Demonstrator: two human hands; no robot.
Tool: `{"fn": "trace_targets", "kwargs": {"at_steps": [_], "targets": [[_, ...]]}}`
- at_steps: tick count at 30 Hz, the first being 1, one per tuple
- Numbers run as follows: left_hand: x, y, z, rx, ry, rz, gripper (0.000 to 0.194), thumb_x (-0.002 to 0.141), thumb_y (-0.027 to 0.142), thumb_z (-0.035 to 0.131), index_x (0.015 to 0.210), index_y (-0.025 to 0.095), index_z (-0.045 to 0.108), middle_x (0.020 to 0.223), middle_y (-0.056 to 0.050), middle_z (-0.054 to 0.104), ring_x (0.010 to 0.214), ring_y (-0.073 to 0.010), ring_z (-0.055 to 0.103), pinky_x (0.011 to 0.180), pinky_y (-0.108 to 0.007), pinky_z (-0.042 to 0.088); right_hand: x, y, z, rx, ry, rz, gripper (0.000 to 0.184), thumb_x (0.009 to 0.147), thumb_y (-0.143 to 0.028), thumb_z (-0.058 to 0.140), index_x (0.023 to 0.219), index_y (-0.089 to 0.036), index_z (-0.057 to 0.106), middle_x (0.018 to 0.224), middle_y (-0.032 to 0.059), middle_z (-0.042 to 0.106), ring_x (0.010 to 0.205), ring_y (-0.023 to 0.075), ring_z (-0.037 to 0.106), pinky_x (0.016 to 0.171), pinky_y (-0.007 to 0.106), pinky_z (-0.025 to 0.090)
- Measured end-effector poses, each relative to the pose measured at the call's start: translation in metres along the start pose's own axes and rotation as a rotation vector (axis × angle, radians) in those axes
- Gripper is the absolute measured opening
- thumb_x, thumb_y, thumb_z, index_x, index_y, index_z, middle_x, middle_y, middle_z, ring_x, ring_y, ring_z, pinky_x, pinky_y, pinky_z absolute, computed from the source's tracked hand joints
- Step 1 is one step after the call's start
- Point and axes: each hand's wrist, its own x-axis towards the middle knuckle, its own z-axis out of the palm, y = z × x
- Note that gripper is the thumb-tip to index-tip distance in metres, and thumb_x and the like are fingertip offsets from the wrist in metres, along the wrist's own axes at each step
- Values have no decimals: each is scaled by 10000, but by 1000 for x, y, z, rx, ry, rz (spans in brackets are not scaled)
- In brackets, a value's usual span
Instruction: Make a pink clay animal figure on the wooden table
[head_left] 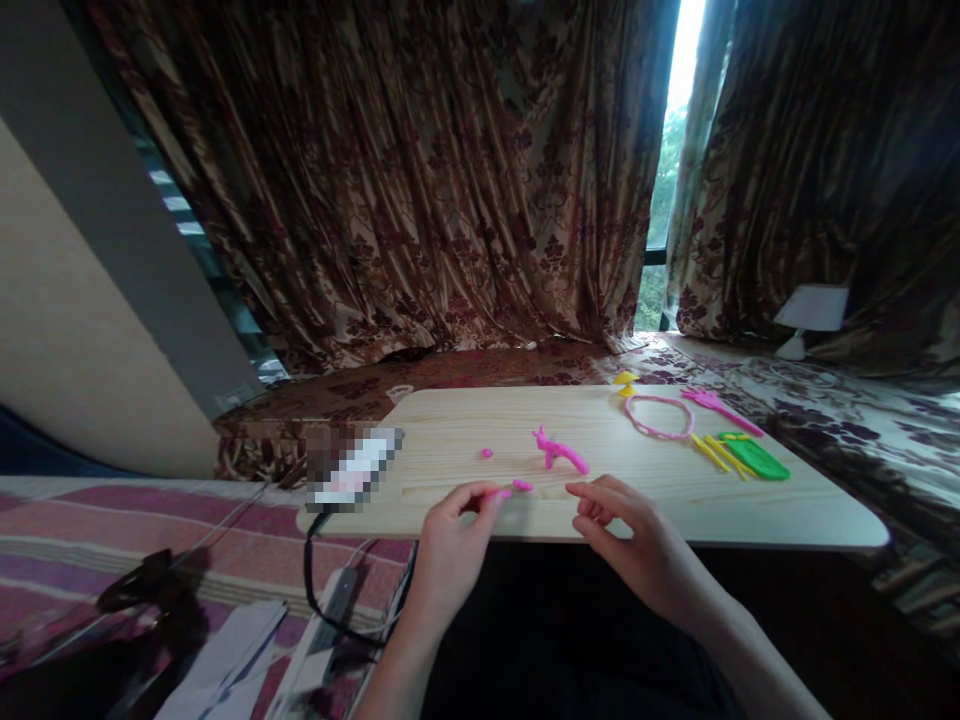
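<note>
My left hand (459, 530) pinches a small pink piece of modelling clay (496, 494) between thumb and fingertips, just above the table's front edge. A second short pink clay piece (523, 486) lies a little to its right on the wood. My right hand (619, 515) hovers at the same edge, thumb and index finger apart, holding nothing that shows. Beyond the hands a pink clay figure (559, 452) with a long tail-like end rests on the table. A small pink ball (487, 453) sits to the figure's left.
On the pale wooden table (442, 420), the right side bears a pink clay ring (626, 418), a yellow clay shape (626, 383), a pink hand-shaped piece (721, 408), yellow sticks (710, 454) and a green slab (759, 458). A blurred-out device (356, 470) and cable are at left.
</note>
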Motion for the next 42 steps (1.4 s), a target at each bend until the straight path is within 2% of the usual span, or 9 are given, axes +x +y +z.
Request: {"fn": "trace_targets", "kwargs": {"at_steps": [5,8,12,15,21,27,29,32,42], "targets": [[29,-50,8,206,82,48,128,767,242,600,834,186,694,839,-60,685,858,-227,602,837,-356,425,40,24,33,-155,-35,48,185,899,-195,508,1004,-169,659,925,69,654,813,158,616,742,283,492],[31,-61,12,310,75,60,116,758,203,608,824,208,703,851,-54,687,868,-235,590,841,-378,408,61,34,58,-249,-66,119,166,887,-249,552,943,-144,667,934,93,661,867,189,620,795,331,488],[26,-64,9,381,60,78,176,777,184,590,907,227,701,922,-47,688,915,-227,586,857,-366,402,70,39,78,-338,-106,205,241,900,-306,552,1078,-147,588,1089,72,612,935,191,611,810,393,507],[24,-65,7,403,69,89,204,777,181,588,949,220,692,936,-51,685,926,-230,585,863,-369,406,67,37,78,-349,-100,218,241,907,-303,543,1090,-152,579,1102,67,606,940,187,609,807,393,509],[23,-66,3,381,108,101,213,770,166,583,949,201,692,940,-71,682,943,-244,588,888,-395,412,44,32,57,-212,-19,167,177,892,-289,534,837,-180,663,794,40,682,748,170,645,677,279,492],[-3,-18,2,228,84,139,231,854,246,505,1007,175,662,1040,-87,648,1017,-223,570,939,-357,409,8,4,25,-26,49,107,95,858,-196,566,913,-208,643,834,-4,666,746,123,624,707,227,487],[-18,9,6,125,-7,162,237,883,298,480,1010,219,665,1029,-42,666,990,-187,594,902,-293,436,-1,-10,13,72,65,58,114,850,-171,574,929,-217,641,854,-8,656,764,120,613,720,225,485],[-36,39,11,-260,-240,21,252,903,320,467,985,215,680,909,-16,687,887,-170,612,813,-253,451,-11,-27,1,194,87,20,133,845,-154,582,942,-220,644,850,-4,644,768,126,600,715,235,484],[-41,50,3,-398,-276,-68,231,881,325,513,754,185,646,732,12,606,767,-148,547,731,-224,401,-13,-41,-11,247,12,-31,156,852,-116,572,896,-236,662,846,-11,614,789,114,590,706,220,468]]}}
